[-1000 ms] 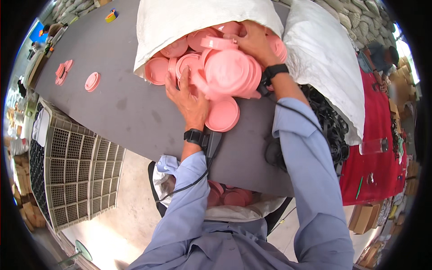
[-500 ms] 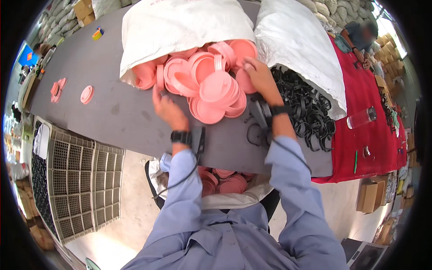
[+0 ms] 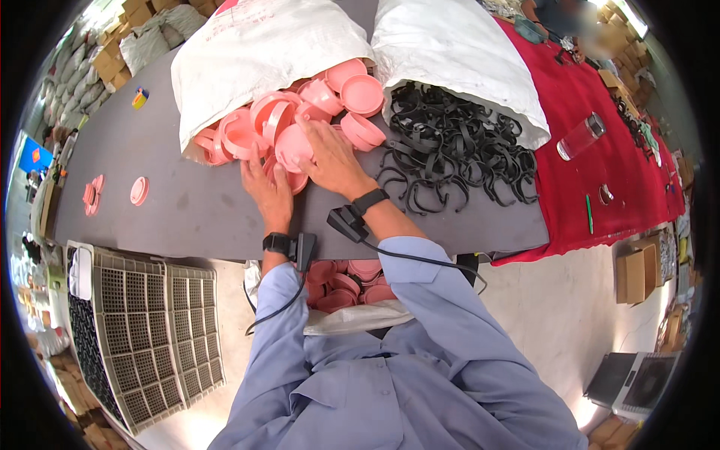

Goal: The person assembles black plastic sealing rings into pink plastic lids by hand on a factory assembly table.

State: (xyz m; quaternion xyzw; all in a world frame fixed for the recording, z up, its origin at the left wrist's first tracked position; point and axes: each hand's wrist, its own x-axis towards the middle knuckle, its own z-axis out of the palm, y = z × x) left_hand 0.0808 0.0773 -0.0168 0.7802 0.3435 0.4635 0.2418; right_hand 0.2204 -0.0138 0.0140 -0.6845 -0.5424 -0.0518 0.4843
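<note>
We saw the right hand (image 3: 330, 161) cupped over a round pink lid (image 3: 294, 146), the left hand (image 3: 268, 189) touching another beside it; grip unclear. Glossy, rimmed lids spilled from the white sack (image 3: 255, 45) onto the grey table (image 3: 172, 210).

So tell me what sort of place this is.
Probably a small factory or packing workshop. A white sack spills pink plastic lids onto a long grey table, black plastic rings pour from another, and cardboard boxes are stacked behind.
</note>
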